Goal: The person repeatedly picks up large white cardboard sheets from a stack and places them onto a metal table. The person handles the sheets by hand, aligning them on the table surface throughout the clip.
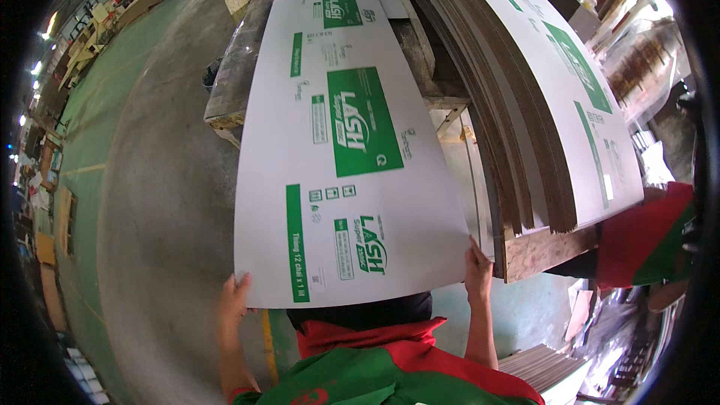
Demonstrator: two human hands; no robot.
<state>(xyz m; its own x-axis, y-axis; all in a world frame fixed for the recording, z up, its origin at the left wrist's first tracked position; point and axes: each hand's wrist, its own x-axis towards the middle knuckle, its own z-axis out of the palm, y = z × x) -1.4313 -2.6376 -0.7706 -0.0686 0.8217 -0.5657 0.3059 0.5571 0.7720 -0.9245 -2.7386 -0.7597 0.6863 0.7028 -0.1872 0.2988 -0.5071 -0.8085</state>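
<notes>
A long white printed cardboard sheet (431,210) with green panels stretches away from my body. Its far end lies on a worn metal table (238,94), while its near end hangs past the table toward my waist. My left hand (235,296) is closed on the near left corner, thumb on top. At the near right edge, my right hand (478,268) grips the same sheet, its thumb along the side. The fingers beneath the sheet are hidden.
To the right, a tall stack of cardboard sheets (525,127) rests on a wooden base (551,255). Another person in red and green clothing (645,240) stands beside it. More stacked sheets (536,364) lie low behind my right arm. Grey and green floor (161,180) extends leftward.
</notes>
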